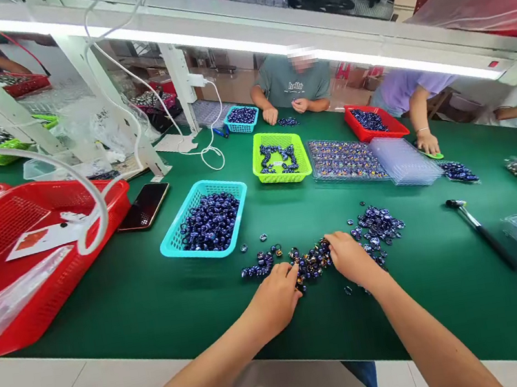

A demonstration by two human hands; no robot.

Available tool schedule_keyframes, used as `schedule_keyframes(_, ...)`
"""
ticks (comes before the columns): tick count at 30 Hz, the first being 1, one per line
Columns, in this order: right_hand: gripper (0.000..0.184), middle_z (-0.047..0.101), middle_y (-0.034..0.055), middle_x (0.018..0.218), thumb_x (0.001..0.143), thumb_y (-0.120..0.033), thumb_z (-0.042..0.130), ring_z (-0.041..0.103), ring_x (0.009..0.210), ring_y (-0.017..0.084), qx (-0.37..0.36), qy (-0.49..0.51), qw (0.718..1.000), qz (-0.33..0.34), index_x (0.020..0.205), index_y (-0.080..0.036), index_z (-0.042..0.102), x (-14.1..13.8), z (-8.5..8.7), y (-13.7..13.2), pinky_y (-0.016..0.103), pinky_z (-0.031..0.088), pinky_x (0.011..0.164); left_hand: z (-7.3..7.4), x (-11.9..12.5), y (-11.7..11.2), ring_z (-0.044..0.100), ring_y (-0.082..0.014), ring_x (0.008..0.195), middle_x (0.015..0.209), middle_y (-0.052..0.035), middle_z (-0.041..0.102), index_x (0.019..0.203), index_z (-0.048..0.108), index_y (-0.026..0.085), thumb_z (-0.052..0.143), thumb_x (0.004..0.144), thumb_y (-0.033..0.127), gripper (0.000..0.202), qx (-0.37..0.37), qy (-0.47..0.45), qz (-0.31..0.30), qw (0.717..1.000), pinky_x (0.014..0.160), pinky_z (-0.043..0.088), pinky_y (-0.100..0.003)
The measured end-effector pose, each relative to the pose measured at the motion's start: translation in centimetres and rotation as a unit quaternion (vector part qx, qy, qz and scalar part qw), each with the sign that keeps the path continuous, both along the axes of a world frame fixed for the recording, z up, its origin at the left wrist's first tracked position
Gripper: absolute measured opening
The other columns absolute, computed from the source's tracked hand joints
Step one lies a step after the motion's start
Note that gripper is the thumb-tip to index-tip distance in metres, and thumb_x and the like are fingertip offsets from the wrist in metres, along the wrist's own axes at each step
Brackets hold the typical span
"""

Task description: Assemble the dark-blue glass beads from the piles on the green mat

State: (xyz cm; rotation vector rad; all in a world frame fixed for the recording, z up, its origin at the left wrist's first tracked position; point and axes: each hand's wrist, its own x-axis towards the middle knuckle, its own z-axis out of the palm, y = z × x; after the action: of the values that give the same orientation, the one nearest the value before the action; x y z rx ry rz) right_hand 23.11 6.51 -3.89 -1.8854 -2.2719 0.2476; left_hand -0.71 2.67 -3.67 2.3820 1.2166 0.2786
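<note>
My left hand rests at the left end of a heap of small, shiny dark blue and gold pieces, its fingers curled against them. At the heap's right end my right hand bends its fingers down onto the pieces; its fingertips are partly hidden. Some pieces look ring-shaped. A short row of dark blue pieces lies left of the heap. Beyond my right hand is a looser pile of dark blue pieces. The cyan basket at front left holds many similar pieces.
A lime basket, clear trays and a red basket stand farther back. At right lies a black-handled hammer. A phone and large red crates are left. Two people work across the table.
</note>
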Motion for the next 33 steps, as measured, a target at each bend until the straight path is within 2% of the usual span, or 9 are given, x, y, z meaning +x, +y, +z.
schedule_keyframes(4, 0.042, 0.064, 0.0127, 0.123, 0.094, -0.009, 0.039, 0.059, 0.114, 0.025, -0.009, 0.037, 0.997, 0.065, 0.132, -0.014, 0.057, -1.3, 0.0, -2.3, 0.037, 0.051, 0.1, -0.5, -0.4, -0.6, 0.057, -0.0298, 0.118, 0.128, -0.0175, 0.059, 0.135, 0.052, 0.009, 0.057, 0.09, 0.013, 0.046, -0.015, -0.057, -0.012, 0.998, 0.101, 0.051, -0.043)
schedule_keyframes(7, 0.042, 0.061, 0.0113, 0.129, 0.096, -0.011, 0.037, 0.057, 0.121, 0.023, 0.049, 0.103, 0.99, 0.081, 0.133, -0.018, 0.056, -1.1, -0.1, -3.9, 0.039, 0.05, 0.103, -1.0, -1.1, -0.4, 0.057, -0.0281, 0.115, 0.126, -0.0166, 0.061, 0.132, 0.054, 0.011, 0.053, 0.092, 0.012, 0.04, 0.026, -0.09, 0.004, 0.996, 0.101, 0.05, -0.044)
schedule_keyframes(12, 0.035, 0.065, 0.0102, 0.123, 0.097, -0.014, 0.044, 0.058, 0.118, 0.024, 0.135, 0.182, 0.973, 0.052, 0.128, -0.023, 0.059, -1.9, -0.1, -6.5, 0.045, 0.052, 0.1, -0.7, -1.8, 2.7, 0.051, -0.0318, 0.117, 0.127, -0.0204, 0.059, 0.129, 0.058, 0.006, 0.042, 0.09, 0.002, 0.042, 0.112, -0.045, 0.057, 0.991, 0.104, 0.044, -0.048)
schedule_keyframes(15, 0.033, 0.067, 0.009, 0.12, 0.097, -0.013, 0.047, 0.059, 0.115, 0.024, 0.146, 0.211, 0.965, 0.061, 0.124, -0.024, 0.061, -3.5, 0.0, -7.7, 0.045, 0.053, 0.098, -0.3, -1.6, 5.3, 0.05, -0.0356, 0.117, 0.125, -0.0234, 0.06, 0.126, 0.061, 0.004, 0.044, 0.087, 0.001, 0.042, 0.082, -0.015, 0.084, 0.993, 0.099, 0.044, -0.052)
schedule_keyframes(19, 0.031, 0.068, 0.0086, 0.116, 0.096, -0.011, 0.05, 0.061, 0.112, 0.023, 0.16, 0.241, 0.954, 0.076, 0.121, -0.024, 0.063, -5.1, -0.3, -8.8, 0.046, 0.052, 0.097, -0.3, -1.3, 7.4, 0.055, -0.0352, 0.104, 0.1, -0.0208, 0.067, 0.097, 0.072, 0.007, 0.055, 0.086, 0.01, 0.02, 0.054, -0.016, 0.105, 0.993, 0.091, 0.047, -0.05)
schedule_keyframes(26, 0.031, 0.069, 0.007, 0.106, 0.095, -0.009, 0.051, 0.063, 0.102, 0.021, 0.187, 0.309, 0.932, 0.037, 0.118, -0.024, 0.064, -5.0, 0.2, -10.2, 0.038, 0.054, 0.088, 1.9, -1.0, 6.2, 0.062, -0.0244, 0.089, 0.09, -0.0084, 0.071, 0.088, 0.069, 0.016, 0.058, 0.091, 0.026, 0.015, 0.008, -0.094, 0.124, 0.988, 0.079, 0.05, -0.035)
schedule_keyframes(28, 0.03, 0.069, 0.0055, 0.1, 0.094, -0.009, 0.052, 0.064, 0.094, 0.019, 0.197, 0.341, 0.919, 0.012, 0.116, -0.025, 0.065, -5.1, 0.6, -10.8, 0.035, 0.054, 0.083, 2.5, -0.9, 4.8, 0.064, -0.0192, 0.077, 0.084, -0.0047, 0.072, 0.088, 0.067, 0.018, 0.059, 0.091, 0.031, 0.017, -0.076, -0.198, 0.129, 0.969, 0.07, 0.051, -0.03)
schedule_keyframes(30, 0.028, 0.07, 0.004, 0.096, 0.094, -0.01, 0.054, 0.065, 0.089, 0.018, 0.185, 0.375, 0.908, 0.002, 0.115, -0.026, 0.065, -5.5, 1.0, -11.6, 0.032, 0.054, 0.079, 2.7, -0.7, 3.0, 0.065, -0.0169, 0.072, 0.079, -0.0031, 0.071, 0.084, 0.066, 0.017, 0.065, 0.087, 0.033, 0.016, -0.175, -0.329, 0.14, 0.917, 0.066, 0.051, -0.027)
schedule_keyframes(33, 0.023, 0.07, 0.0033, 0.098, 0.094, -0.016, 0.056, 0.067, 0.089, 0.018, 0.116, 0.434, 0.893, -0.01, 0.112, -0.026, 0.067, -6.7, 1.0, -12.4, 0.03, 0.054, 0.079, 1.9, -0.2, -0.1, 0.066, -0.0165, 0.073, 0.08, -0.0033, 0.069, 0.082, 0.064, 0.017, 0.07, 0.084, 0.03, 0.015, -0.202, -0.444, 0.159, 0.859, 0.068, 0.054, -0.027)
